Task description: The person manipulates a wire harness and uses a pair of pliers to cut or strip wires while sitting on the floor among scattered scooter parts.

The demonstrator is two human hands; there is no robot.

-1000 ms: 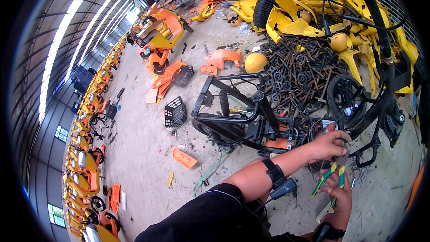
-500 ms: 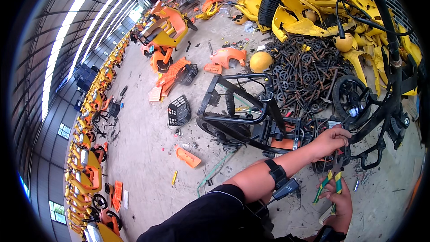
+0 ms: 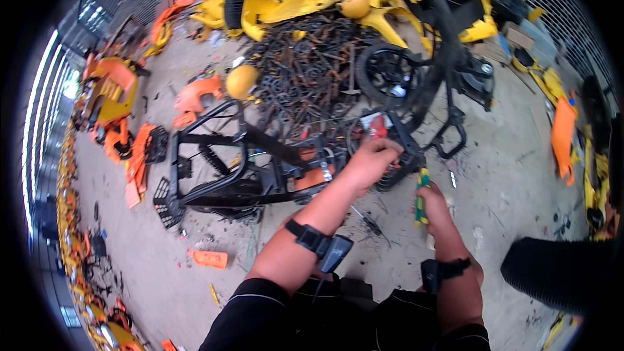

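My left hand is closed over the dark electrical compartment of a stripped black scooter frame. What its fingers grip is hidden; a blurred red part shows just beyond them. Lower and to the right, my right hand is wrapped around a pair of pliers with green and yellow handles, held upright beside the frame. The jaws of the pliers are too blurred to make out. A small black wheel lies past the compartment, by the dark front tube.
Behind the frame is a heap of rusty metal parts, with yellow body panels piled beyond. A yellow helmet-like dome and orange panels lie left. At right are a black ribbed piece and an orange panel.
My view has swung right, so the scene sits further left. The pliers' handles, spread apart before, now appear together. My left hand stays at the compartment.
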